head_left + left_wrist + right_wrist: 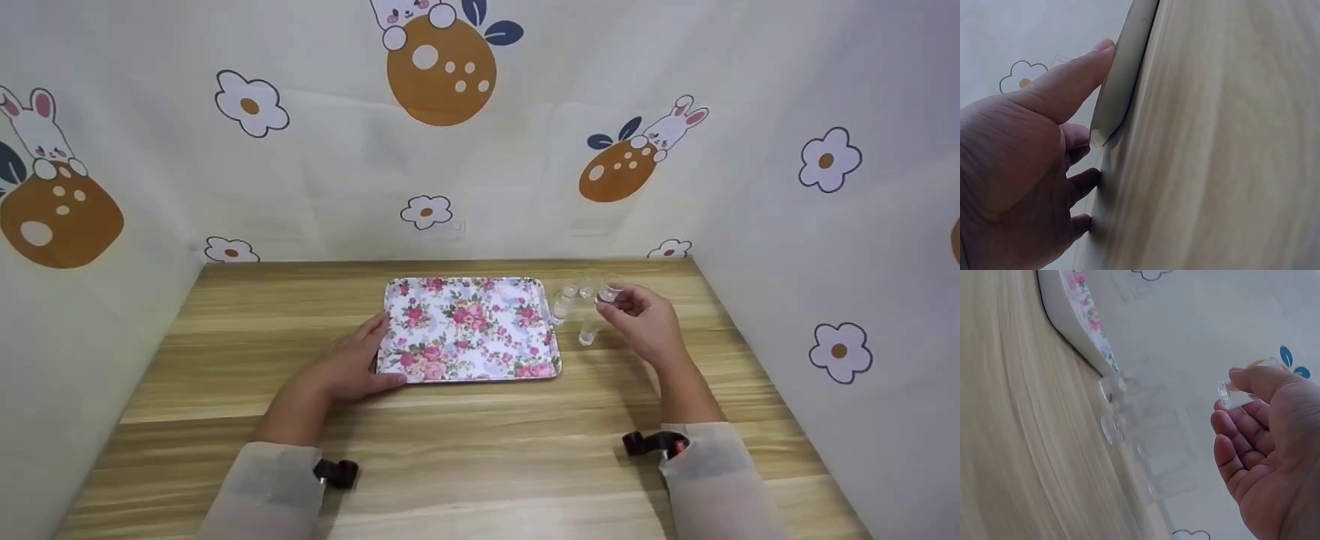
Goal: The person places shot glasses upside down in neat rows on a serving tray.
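A small clear glass cup [609,292] is pinched in the right hand [646,322], lifted above the table right of the floral tray [471,328]. The tray, rectangular with pink roses, lies flat at the table's middle, the left hand [352,367] touching its near left corner.

Your right hand [1266,455] pinches a clear cup [1234,394] w/ thumb & fingers, off the table [1016,455]. More cups [1129,416] stand by the tray [1072,318].

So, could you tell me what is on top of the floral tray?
Only the left hand rests on the floral tray, fingers over its near-left edge. The clear glasses stand beside it. What is under it cannot be seen.
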A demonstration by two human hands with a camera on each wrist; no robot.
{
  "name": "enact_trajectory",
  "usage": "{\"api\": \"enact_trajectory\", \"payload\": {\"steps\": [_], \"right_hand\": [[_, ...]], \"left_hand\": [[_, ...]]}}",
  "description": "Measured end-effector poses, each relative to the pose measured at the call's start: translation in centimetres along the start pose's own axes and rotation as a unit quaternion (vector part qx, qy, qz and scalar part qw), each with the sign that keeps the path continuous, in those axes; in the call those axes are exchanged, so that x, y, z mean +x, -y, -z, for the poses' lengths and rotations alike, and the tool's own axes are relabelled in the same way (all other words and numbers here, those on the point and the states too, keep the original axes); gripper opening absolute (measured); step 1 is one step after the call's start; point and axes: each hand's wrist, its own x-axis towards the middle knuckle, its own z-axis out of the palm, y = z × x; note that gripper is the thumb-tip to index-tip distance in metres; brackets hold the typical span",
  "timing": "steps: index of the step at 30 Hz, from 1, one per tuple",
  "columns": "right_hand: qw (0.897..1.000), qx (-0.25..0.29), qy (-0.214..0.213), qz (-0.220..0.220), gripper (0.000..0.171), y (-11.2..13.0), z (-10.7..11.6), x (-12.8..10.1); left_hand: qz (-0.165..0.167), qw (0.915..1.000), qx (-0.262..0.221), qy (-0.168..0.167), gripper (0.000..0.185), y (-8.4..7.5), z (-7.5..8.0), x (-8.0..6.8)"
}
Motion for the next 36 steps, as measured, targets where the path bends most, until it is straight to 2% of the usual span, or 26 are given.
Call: {"api": "enact_trajectory", "payload": {"steps": [10, 18, 23, 27, 36], "right_hand": [[1.000, 0.011, 0.023, 0.013, 0.041, 2.3, -4.3, 0.3], [0.995, 0.054, 0.080, 0.034, 0.040, 4.9, -9.9, 0.3], [0.992, 0.042, 0.111, 0.043, 0.042, 6.5, -12.9, 0.1], [0.990, 0.041, 0.127, 0.054, 0.041, 7.6, -14.5, 0.1], [0.979, 0.090, 0.173, 0.055, 0.032, 9.4, -17.7, -0.3]], "left_hand": [[0.001, 1.0000, -0.001, 0.003, 0.114, 0.0, 0.0, -0.2], [0.004, 1.0000, 0.003, 0.006, 0.114, 0.1, 0.4, -0.4], [0.003, 0.9999, 0.010, 0.004, 0.114, 0.2, 0.3, -0.4], [0.001, 0.9999, 0.010, 0.001, 0.113, 0.1, 0.3, -0.3], [0.010, 0.9999, -0.005, 0.007, 0.113, -0.2, 0.1, -0.1]]}}
